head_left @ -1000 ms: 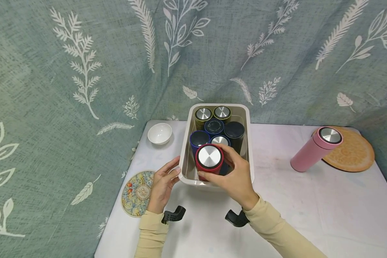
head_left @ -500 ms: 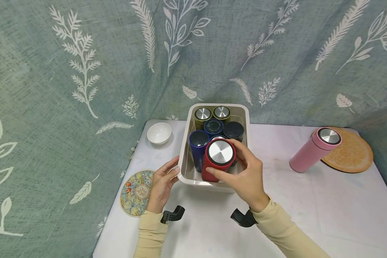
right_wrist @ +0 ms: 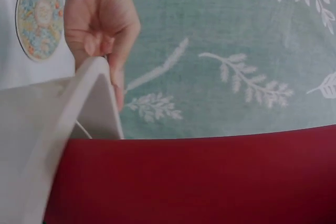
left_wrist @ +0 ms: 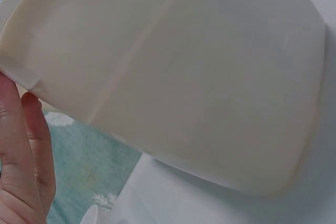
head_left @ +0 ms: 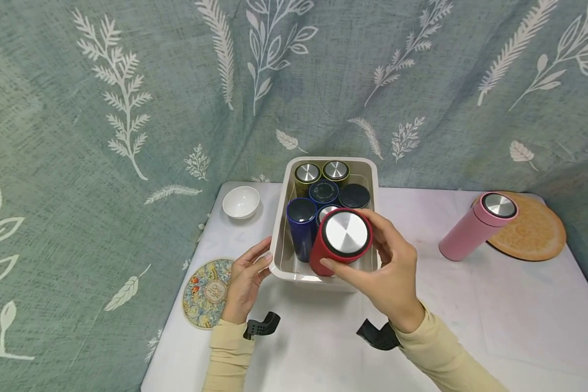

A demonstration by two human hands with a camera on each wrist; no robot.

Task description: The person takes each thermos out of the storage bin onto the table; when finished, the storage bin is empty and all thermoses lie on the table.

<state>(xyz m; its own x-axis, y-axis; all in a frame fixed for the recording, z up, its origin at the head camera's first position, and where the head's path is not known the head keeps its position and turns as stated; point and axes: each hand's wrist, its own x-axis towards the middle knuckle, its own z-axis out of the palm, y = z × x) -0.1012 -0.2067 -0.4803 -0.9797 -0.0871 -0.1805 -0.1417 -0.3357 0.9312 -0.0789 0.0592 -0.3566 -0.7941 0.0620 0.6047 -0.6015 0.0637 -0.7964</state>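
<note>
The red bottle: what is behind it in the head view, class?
A silver-lidded bottle and a black-topped bottle partly show behind the red bottle; their lower parts are hidden by it and the right hand.

The table (head_left: 495,321) bears a bin (head_left: 318,285), bowl (head_left: 242,203), bottle (head_left: 470,233), coaster (head_left: 206,294) and orange mat (head_left: 534,231).

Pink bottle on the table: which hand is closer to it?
The right hand. It grips the red bottle, left of the pink bottle and apart from it. The left hand is farther left, holding the bin near its left corner.
</note>
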